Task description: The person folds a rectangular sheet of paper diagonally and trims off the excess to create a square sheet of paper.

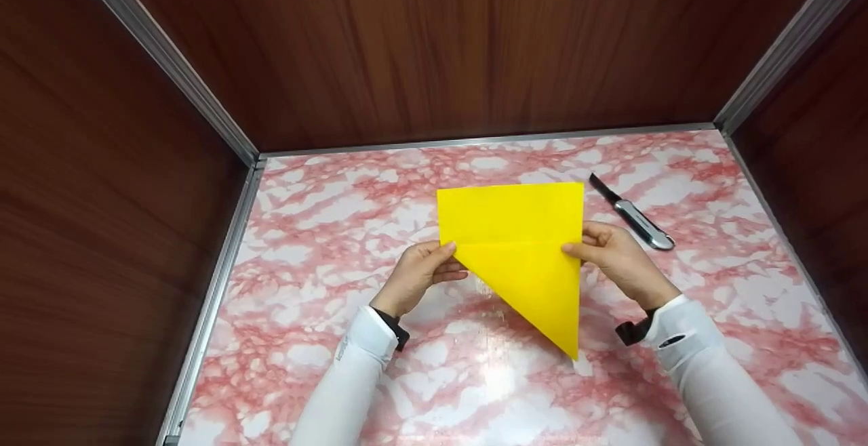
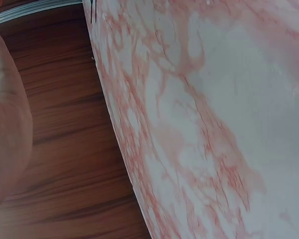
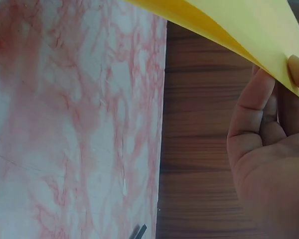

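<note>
Both hands hold up a sheet of yellow paper point(image 1: 515, 229), folded so that its lower part forms a triangle pointing down to the right. A faint horizontal crease runs across it between the two thumbs. My left hand point(image 1: 426, 270) pinches the left edge, thumb in front and fingers behind. On the opposite edge my right hand point(image 1: 620, 256) pinches the paper at the same height. The right wrist view shows layers of the yellow paper point(image 3: 229, 37) parted slightly along the fold, above the curled fingers point(image 3: 249, 109). Only part of the left hand point(image 2: 7, 119) shows in the left wrist view.
A utility knife point(image 1: 637, 219) with its dark blade out lies on the red-and-white marbled table point(image 1: 325, 242), right of the paper. Dark wood panels point(image 1: 441, 46) with metal edging enclose the back and both sides.
</note>
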A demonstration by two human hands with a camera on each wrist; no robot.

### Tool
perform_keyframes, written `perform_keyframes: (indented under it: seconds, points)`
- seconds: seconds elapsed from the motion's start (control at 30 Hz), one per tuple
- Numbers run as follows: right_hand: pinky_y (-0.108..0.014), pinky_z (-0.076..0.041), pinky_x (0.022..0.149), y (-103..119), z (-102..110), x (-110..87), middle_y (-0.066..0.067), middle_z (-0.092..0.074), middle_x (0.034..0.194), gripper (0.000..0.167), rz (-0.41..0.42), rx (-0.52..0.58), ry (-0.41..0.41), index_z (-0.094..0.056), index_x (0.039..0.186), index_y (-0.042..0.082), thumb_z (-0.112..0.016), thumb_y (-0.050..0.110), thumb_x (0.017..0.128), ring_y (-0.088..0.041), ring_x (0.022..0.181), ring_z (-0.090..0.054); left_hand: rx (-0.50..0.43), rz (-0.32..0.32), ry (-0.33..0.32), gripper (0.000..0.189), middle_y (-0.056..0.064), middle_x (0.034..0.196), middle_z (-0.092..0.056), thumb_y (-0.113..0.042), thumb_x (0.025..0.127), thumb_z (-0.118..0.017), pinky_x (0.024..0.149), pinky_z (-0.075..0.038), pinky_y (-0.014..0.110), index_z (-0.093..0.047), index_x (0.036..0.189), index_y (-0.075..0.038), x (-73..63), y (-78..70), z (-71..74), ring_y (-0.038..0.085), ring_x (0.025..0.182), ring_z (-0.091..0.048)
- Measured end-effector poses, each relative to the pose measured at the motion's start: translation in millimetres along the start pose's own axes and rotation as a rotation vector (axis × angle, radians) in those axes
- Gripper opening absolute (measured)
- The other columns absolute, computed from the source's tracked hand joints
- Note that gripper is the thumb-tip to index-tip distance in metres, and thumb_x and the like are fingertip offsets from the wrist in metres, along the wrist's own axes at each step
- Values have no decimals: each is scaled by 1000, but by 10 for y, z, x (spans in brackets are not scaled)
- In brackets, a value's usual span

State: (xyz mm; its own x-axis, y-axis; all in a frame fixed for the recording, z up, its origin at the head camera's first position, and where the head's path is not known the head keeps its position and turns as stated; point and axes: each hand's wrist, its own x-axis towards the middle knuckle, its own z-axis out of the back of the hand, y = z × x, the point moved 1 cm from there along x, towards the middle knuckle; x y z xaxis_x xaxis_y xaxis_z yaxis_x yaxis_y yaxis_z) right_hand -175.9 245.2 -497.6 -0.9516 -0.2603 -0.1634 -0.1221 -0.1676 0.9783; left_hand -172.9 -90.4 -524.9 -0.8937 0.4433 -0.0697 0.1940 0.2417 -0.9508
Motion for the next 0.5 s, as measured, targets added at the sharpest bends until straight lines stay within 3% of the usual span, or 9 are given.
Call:
perform_keyframes:
  seconds: [0.17, 0.5]
  points:
    - [-36, -52, 81, -26, 24, -5, -13, -69, 113, 48, -2, -21, 19, -62, 126, 3, -71, 33, 89, -31, 93, -63, -13, 16, 80, 38, 19, 108, -69, -29, 101, -54, 91, -49, 48, -66, 118, 4, -21, -1, 50, 39, 105, -64]
    - [-39, -53, 77, -46, 54, -31, -17, -68, 110, 39, 27, -15, 81, -64, 124, 4, -67, 28, 93, -33, 89, -63, 11, -9, 125, 32, 22, 114, -66, -20, 101, -54, 89, -50, 47, -66, 117, 5, -43, 46, 102, 35, 105, -64]
